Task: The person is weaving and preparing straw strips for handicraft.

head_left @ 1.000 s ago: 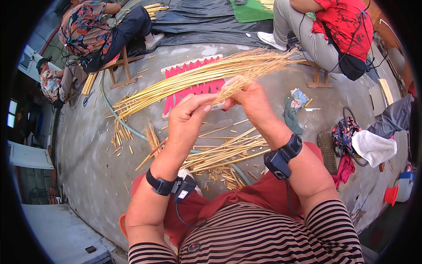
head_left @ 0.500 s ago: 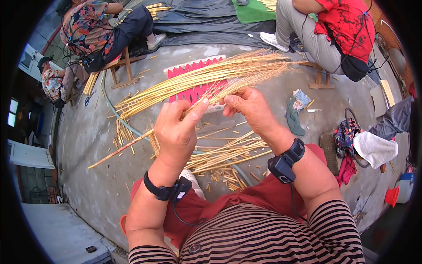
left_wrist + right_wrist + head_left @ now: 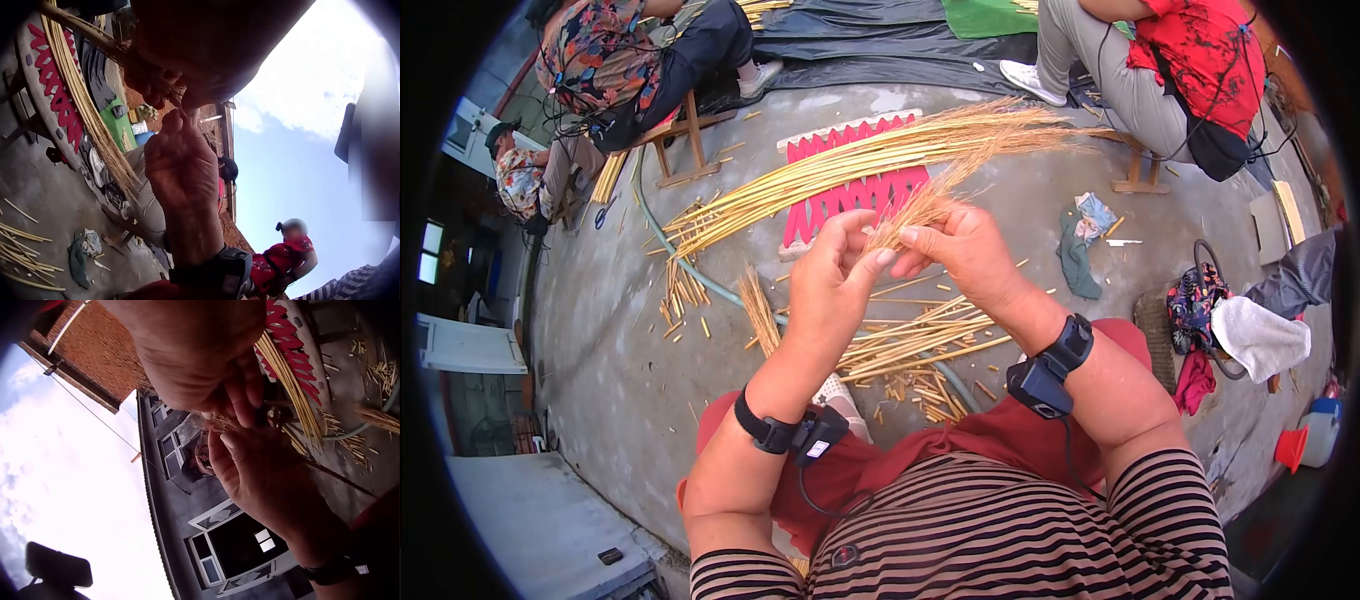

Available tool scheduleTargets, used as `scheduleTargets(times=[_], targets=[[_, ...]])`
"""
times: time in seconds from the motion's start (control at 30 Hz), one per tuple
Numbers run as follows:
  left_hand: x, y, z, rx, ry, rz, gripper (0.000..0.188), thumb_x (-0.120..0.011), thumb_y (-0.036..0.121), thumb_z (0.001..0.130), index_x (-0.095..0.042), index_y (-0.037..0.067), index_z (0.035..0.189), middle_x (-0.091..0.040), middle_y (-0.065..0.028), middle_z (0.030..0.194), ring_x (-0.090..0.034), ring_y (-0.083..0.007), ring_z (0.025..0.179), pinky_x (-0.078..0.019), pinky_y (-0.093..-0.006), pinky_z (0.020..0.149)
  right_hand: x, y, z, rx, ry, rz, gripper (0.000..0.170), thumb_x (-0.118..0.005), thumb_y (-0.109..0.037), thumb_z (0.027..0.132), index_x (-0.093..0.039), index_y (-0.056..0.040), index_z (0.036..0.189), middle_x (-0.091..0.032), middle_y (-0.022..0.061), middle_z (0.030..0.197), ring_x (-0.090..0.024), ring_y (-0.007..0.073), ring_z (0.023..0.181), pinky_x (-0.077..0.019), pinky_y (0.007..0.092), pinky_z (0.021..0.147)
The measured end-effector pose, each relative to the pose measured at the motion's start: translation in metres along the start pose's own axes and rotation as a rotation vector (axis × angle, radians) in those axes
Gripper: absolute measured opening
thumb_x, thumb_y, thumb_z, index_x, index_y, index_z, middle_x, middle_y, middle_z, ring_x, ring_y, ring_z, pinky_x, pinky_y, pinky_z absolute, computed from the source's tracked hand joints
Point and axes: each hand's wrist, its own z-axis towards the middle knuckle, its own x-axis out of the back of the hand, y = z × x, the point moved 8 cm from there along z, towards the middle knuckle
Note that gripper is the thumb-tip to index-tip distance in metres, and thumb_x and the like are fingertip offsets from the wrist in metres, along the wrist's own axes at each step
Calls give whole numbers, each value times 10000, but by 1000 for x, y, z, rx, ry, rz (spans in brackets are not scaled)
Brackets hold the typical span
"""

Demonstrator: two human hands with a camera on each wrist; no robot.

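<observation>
Both hands meet at a feathery tan grass head point(image 3: 930, 200) in the head view, above the ground. My left hand point(image 3: 835, 265) pinches its lower part between thumb and fingers. Close beside it, my right hand point(image 3: 970, 250) pinches the same head with thumb and curled fingers. In the right wrist view the stalk point(image 3: 340, 477) runs out past the left hand point(image 3: 265, 481). Behind the hands, a bundle of long yellow stalks point(image 3: 800, 185) lies across a low seat with pink webbing point(image 3: 855, 197).
Loose stalks point(image 3: 920, 340) and short cut pieces point(image 3: 930, 398) lie on the concrete between the legs. A hose point(image 3: 710, 285) curves across the ground. Cloths point(image 3: 1077, 255) lie to the right, near a bag point(image 3: 1192, 305) with a white towel point(image 3: 1260, 338). Several people sit around.
Since half a second ago the hands have come closer together around the grass head. The long stalk that stuck out to the lower left is no longer visible there in the head view.
</observation>
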Motion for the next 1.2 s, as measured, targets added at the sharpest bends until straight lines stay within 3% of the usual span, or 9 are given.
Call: scheduleTargets(times=[0.07,0.2,0.5,0.77,0.9,1.0,1.2], targets=[[-9,-19,2,165,-151,-75,135,-622,85,824,-605,34,949,-588,5,753,-477,-38,598,-384,-184,536,-5,8,0,-15,-10,-4,142,-543,-106,883,-571,26,925,-626,82,823,-632,129,651,-523,231,565],[-6,-32,4,224,-138,-254,85,-608,142,844,-589,59,838,-544,35,663,-452,-26,553,-353,-170,489,-8,15,1,-18,-16,-30,119,-551,-88,875,-567,23,916,-618,81,806,-620,118,624,-522,229,548],[0,-36,3,335,-141,-333,70,-581,119,851,-598,56,827,-519,44,653,-416,-28,542,-334,-186,482,-12,12,-3,-29,-43,-77,92,-583,-79,850,-550,3,823,-604,61,750,-598,111,593,-496,225,530],[1,-37,2,335,-145,-284,74,-600,139,846,-577,73,822,-527,33,646,-422,-27,519,-310,-162,458,6,-9,-1,48,1,-147,85,-576,-88,861,-555,-6,866,-602,69,782,-598,122,624,-496,242,575],[7,-37,3,304,-102,-211,69,-602,126,842,-574,69,815,-519,33,639,-419,-26,522,-308,-164,460,37,-40,1,164,193,-106,129,-570,-145,875,-545,-21,896,-597,52,784,-574,99,604,-467,223,585],[8,-39,3,291,-101,-188,64,-605,117,838,-574,70,808,-518,35,632,-418,-24,521,-306,-162,461,39,-47,2,195,212,-133,108,-608,-146,853,-564,-48,859,-597,9,725,-565,55,583,-428,186,509],[3,-37,1,311,-144,-210,72,-596,136,847,-580,80,805,-524,42,630,-416,-19,514,-310,-160,461,35,-42,1,177,170,-148,93,-607,-116,846,-568,-38,812,-592,2,711,-562,56,594,-419,184,514]])
